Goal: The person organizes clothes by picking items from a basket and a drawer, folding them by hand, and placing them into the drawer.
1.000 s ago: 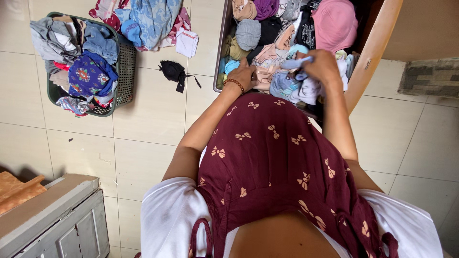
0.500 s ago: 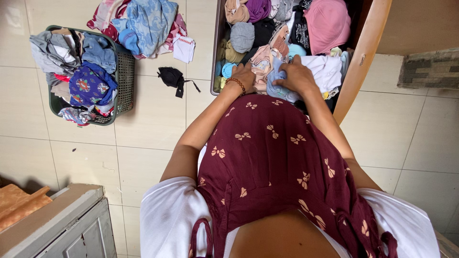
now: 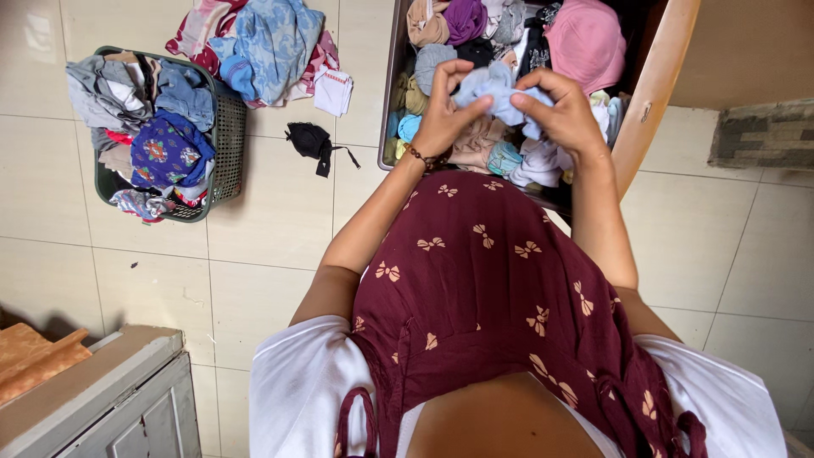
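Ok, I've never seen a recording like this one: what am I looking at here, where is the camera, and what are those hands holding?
There is no machine here. The camera sits on a person's head and looks straight down, so you see their maroon patterned garment and both bare arms reaching forward. The left hand and the right hand together pinch a small light-blue cloth between their fingers, above an open drawer packed with folded and rolled clothes. On the tiled floor to the left stands a green laundry basket full of mixed clothes, with a loose pile of clothes beside it and a small black garment lying on its own. At the bottom left is the corner of a grey cabinet.
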